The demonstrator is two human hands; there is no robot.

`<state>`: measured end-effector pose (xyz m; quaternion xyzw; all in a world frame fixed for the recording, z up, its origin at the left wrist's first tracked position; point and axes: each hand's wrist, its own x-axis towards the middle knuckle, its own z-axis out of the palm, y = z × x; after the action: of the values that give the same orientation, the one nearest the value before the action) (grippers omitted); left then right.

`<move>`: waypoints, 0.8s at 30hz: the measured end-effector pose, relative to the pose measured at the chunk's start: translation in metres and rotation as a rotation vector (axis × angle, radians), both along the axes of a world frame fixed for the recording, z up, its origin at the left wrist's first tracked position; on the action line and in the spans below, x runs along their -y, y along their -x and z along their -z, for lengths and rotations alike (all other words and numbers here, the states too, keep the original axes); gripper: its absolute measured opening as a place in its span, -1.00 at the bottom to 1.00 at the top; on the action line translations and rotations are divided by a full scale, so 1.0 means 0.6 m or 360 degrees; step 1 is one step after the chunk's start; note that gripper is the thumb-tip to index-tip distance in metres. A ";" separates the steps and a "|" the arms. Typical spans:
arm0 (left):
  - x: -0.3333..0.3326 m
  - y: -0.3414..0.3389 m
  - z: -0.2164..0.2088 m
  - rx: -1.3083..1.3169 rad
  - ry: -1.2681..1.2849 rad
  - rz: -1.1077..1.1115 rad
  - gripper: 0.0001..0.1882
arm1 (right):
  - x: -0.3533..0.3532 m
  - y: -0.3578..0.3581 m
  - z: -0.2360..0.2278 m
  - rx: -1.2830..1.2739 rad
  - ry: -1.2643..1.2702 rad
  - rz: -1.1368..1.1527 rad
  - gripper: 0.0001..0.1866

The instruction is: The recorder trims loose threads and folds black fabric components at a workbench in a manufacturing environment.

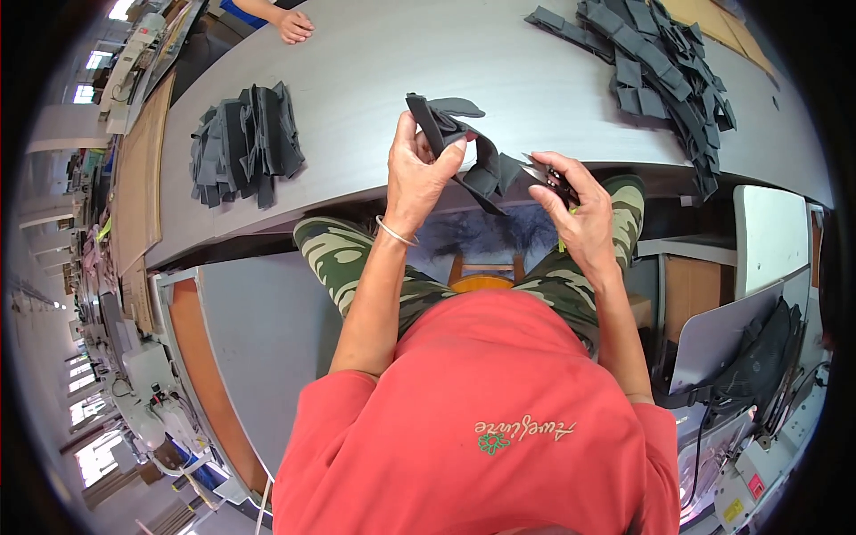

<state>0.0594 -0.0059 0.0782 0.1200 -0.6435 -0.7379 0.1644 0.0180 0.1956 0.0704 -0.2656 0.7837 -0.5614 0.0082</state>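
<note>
My left hand (pixel 417 176) is closed on a strip of dark grey fabric pieces (pixel 486 168), pinched between thumb and fingers above the table's near edge. The strip is folded at the hand and hangs in a curve to the right, over my lap. My right hand (pixel 584 214) is closed around a small pair of thread snips (pixel 555 181). Their pale blade tips point left, close to the hanging end of the fabric. Whether the blades touch the cloth I cannot tell.
On the grey table (pixel 357 62) lie a stack of dark grey fabric pieces (pixel 250 143) at left and a larger tangled heap of fabric strips (pixel 655 67) at far right. Another person's hand (pixel 294 27) rests at the far edge. A black bag (pixel 758 348) is at right.
</note>
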 end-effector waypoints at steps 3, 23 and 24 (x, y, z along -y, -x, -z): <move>0.004 -0.004 0.001 0.0028 0.0044 0.0022 -0.66 | 0.006 -0.006 -0.014 0.0176 -0.0039 -0.0002 -0.60; -0.012 -0.031 0.013 0.0070 0.0137 0.0121 -0.55 | 0.101 -0.032 0.026 0.0346 -0.0186 0.0263 -0.47; -0.014 -0.030 0.013 0.0120 0.0096 0.0134 -0.54 | 0.102 -0.031 0.035 0.0417 -0.0167 0.0264 -0.49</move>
<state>0.0773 0.0025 0.0704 0.1156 -0.6758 -0.7193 0.1124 0.0367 0.1343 0.0497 -0.1239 0.8233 -0.5484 0.0777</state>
